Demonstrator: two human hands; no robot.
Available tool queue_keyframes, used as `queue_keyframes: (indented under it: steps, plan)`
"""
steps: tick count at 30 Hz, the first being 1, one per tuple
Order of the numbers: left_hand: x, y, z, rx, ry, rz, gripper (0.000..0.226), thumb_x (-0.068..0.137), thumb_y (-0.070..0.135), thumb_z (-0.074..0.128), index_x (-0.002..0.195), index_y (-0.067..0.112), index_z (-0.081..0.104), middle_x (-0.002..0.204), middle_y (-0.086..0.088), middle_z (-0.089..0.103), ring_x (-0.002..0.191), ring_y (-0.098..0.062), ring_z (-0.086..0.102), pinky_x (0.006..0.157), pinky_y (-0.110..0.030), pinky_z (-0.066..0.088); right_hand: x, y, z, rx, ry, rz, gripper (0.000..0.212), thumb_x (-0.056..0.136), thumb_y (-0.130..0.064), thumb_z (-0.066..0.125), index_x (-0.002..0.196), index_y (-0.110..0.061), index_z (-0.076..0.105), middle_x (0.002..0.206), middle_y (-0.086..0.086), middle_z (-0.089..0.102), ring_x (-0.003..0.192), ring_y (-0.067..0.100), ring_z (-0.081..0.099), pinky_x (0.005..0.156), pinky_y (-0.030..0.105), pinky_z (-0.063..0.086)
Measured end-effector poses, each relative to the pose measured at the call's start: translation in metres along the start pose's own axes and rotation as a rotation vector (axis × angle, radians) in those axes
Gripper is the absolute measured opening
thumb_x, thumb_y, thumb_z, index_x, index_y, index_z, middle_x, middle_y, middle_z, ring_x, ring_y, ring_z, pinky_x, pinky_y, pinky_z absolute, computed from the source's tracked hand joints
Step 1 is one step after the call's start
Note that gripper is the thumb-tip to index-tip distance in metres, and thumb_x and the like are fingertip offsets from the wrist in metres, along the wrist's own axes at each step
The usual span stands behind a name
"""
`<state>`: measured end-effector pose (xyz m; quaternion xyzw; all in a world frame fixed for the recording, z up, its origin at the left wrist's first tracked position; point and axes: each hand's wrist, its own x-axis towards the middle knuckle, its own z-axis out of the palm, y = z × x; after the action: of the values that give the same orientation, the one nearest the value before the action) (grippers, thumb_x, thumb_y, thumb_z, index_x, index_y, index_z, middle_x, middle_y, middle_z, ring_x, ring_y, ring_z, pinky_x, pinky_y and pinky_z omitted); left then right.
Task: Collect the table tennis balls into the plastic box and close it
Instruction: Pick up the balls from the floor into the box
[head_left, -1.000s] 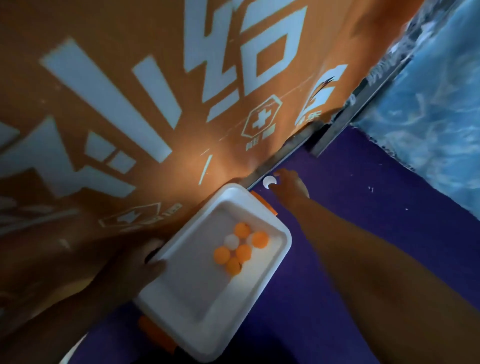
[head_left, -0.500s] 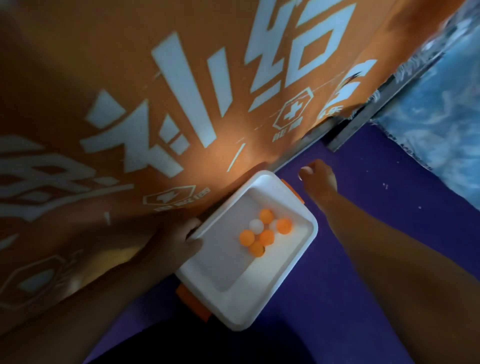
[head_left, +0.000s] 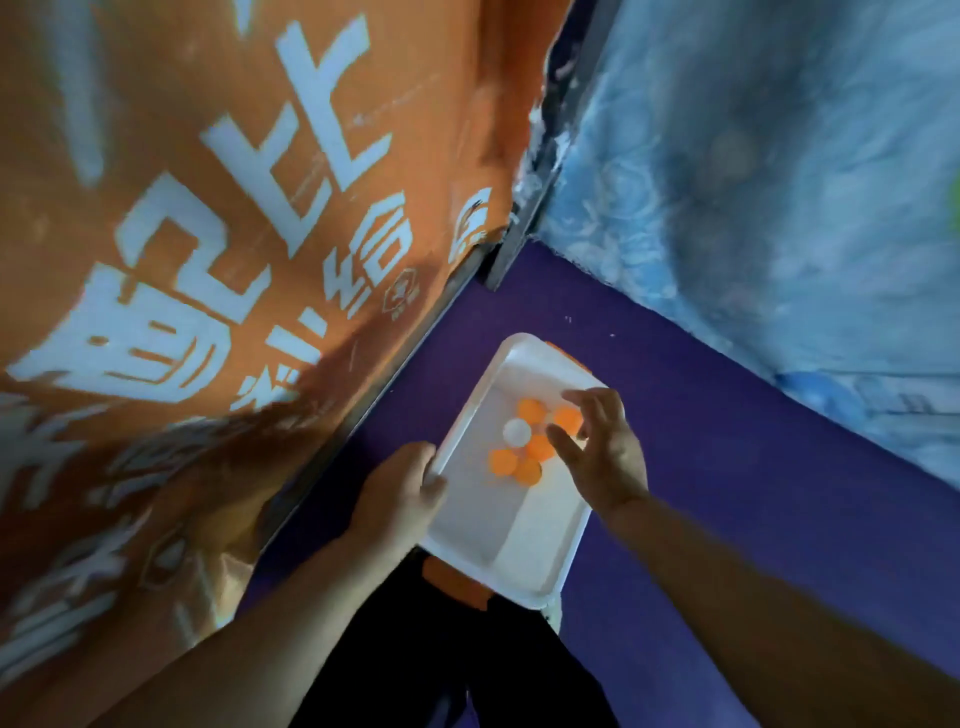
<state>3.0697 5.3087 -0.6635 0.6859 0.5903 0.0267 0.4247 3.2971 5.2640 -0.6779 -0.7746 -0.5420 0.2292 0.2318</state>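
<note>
— Surface and room?
— Purple floor (head_left: 727, 493), running into a corner. An orange banner (head_left: 234, 260) with white characters stands along the left side; blue patterned cloth (head_left: 753, 208) hangs along the right. A dark post (head_left: 519, 244) stands where the two meet.
— Location of the box?
— The white plastic box (head_left: 540, 535) sits on the floor near the banner's foot, its top open. There is an orange latch (head_left: 452, 582) at the near end. Several orange balls (head_left: 503, 461) and one white ball (head_left: 517, 431) lie clustered inside, towards the far end.
— The hands?
— The left hand (head_left: 400, 493) grips the box's left rim, thumb over the edge. The right hand (head_left: 608, 452) hovers above the balls, fingers spread wide. Whether its fingertips touch a ball, I cannot tell.
— Anything else?
— Dark trousers (head_left: 441, 665) at the bottom edge.
</note>
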Motion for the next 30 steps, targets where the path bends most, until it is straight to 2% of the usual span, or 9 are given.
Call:
queue_keyframes:
  steps: [2, 4, 9, 14, 16, 20, 24, 27, 30]
  plan:
    - [-0.017, 0.04, -0.02, 0.023, -0.025, 0.043, 0.023, 0.079, 0.008, 0.056, 0.065, 0.007, 0.038, 0.063, -0.005, 0.038, 0.061, -0.031, 0.045, 0.056, -0.037, 0.03, -0.013, -0.009, -0.051, -0.03, 0.039, 0.071, 0.035, 0.082, -0.035, 0.064, 0.114, -0.028, 0.05, 0.111, -0.001, 0.051, 0.064, 0.002, 0.045, 0.052, 0.027, 0.042]
    - [-0.037, 0.085, -0.043, 0.051, -0.033, 0.083, 0.024, 0.079, 0.006, 0.057, 0.067, 0.005, 0.036, 0.063, -0.007, 0.036, 0.059, -0.029, 0.041, 0.056, -0.034, 0.027, -0.026, -0.024, -0.105, -0.049, 0.067, 0.142, 0.034, 0.083, -0.028, 0.066, 0.116, -0.021, 0.056, 0.111, 0.001, 0.052, 0.065, 0.008, 0.048, 0.054, 0.029, 0.044]
    - [-0.089, 0.203, -0.099, 0.11, -0.032, 0.159, 0.038, 0.079, 0.004, 0.052, 0.061, 0.014, 0.021, 0.057, 0.001, 0.02, 0.05, -0.016, 0.021, 0.048, -0.03, 0.017, -0.065, -0.073, -0.232, -0.089, 0.089, 0.267, 0.029, 0.086, -0.014, 0.056, 0.115, -0.019, 0.059, 0.113, 0.001, 0.056, 0.077, 0.027, 0.061, 0.062, 0.037, 0.051]
    - [-0.135, 0.29, -0.134, 0.082, -0.119, 0.207, 0.027, 0.079, 0.006, 0.052, 0.061, 0.012, 0.032, 0.056, 0.0, 0.031, 0.053, -0.021, 0.035, 0.049, -0.032, 0.02, -0.117, -0.118, -0.321, -0.078, 0.15, 0.393, 0.034, 0.083, -0.002, 0.049, 0.112, -0.017, 0.061, 0.113, 0.004, 0.059, 0.097, 0.027, 0.06, 0.067, 0.034, 0.048]
    - [-0.154, 0.316, -0.144, 0.092, -0.137, 0.25, 0.024, 0.079, 0.009, 0.053, 0.062, 0.011, 0.036, 0.057, -0.002, 0.037, 0.056, -0.024, 0.041, 0.049, -0.032, 0.024, -0.142, -0.134, -0.345, -0.077, 0.192, 0.448, 0.033, 0.084, -0.004, 0.049, 0.112, -0.018, 0.061, 0.113, 0.003, 0.059, 0.097, 0.025, 0.06, 0.065, 0.032, 0.047]
    - [-0.188, 0.351, -0.158, 0.115, -0.137, 0.331, 0.038, 0.082, 0.011, 0.058, 0.058, 0.018, 0.03, 0.058, 0.003, 0.038, 0.063, -0.024, 0.044, 0.049, -0.033, 0.024, -0.19, -0.162, -0.375, -0.08, 0.286, 0.561, 0.03, 0.086, -0.012, 0.052, 0.114, -0.02, 0.059, 0.112, 0.001, 0.057, 0.09, 0.024, 0.06, 0.06, 0.026, 0.038]
    - [-0.225, 0.366, -0.162, 0.125, -0.192, 0.367, 0.036, 0.084, 0.012, 0.057, 0.06, 0.021, 0.032, 0.06, 0.004, 0.041, 0.057, -0.018, 0.042, 0.045, -0.027, 0.025, -0.242, -0.188, -0.387, -0.091, 0.368, 0.702, 0.032, 0.088, -0.021, 0.053, 0.12, -0.022, 0.054, 0.117, -0.001, 0.052, 0.092, 0.022, 0.058, 0.059, 0.027, 0.04]
    - [-0.255, 0.37, -0.157, 0.144, -0.245, 0.402, 0.037, 0.084, 0.01, 0.056, 0.059, 0.018, 0.03, 0.059, 0.003, 0.04, 0.054, -0.018, 0.039, 0.043, -0.027, 0.022, -0.281, -0.204, -0.389, -0.043, 0.443, 0.848, 0.035, 0.089, -0.026, 0.053, 0.123, -0.023, 0.049, 0.121, -0.001, 0.048, 0.092, 0.022, 0.059, 0.059, 0.027, 0.038]
    - [-0.282, 0.376, -0.139, 0.179, -0.301, 0.444, 0.032, 0.082, 0.009, 0.057, 0.06, 0.012, 0.033, 0.06, 0.0, 0.043, 0.058, -0.023, 0.04, 0.044, -0.029, 0.026, -0.323, -0.213, -0.39, 0.019, 0.508, 0.959, 0.04, 0.088, -0.02, 0.053, 0.127, -0.022, 0.046, 0.125, 0.0, 0.044, 0.089, 0.027, 0.059, 0.059, 0.027, 0.036]
